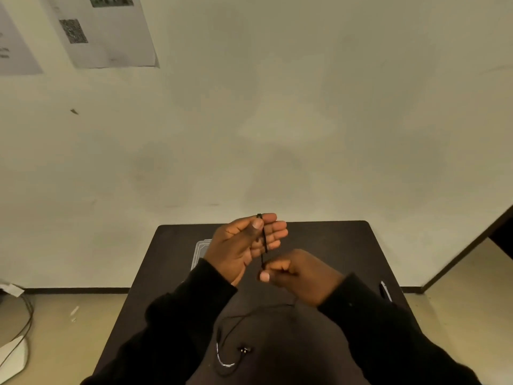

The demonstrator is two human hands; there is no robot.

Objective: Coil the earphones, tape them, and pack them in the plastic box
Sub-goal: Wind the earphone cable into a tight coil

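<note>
Black earphones [264, 240] run as a thin cord across the fingers of my left hand [244, 247], which is raised over the dark table [333, 245] with the thumb pressing the cord against the fingertips. My right hand [294, 275] pinches the same cord just below, fingers closed. The rest of the cord hangs down in a loose loop towards me, and an earbud [244, 350] dangles near the bottom of the view. A clear plastic box [200, 250] lies on the table behind my left wrist, mostly hidden. No tape can be seen.
A dark pen-like object [385, 291] lies near the table's right edge. The table stands against a pale wall with papers [102, 31] pinned at the upper left. Cables [25, 323] lie on the floor to the left.
</note>
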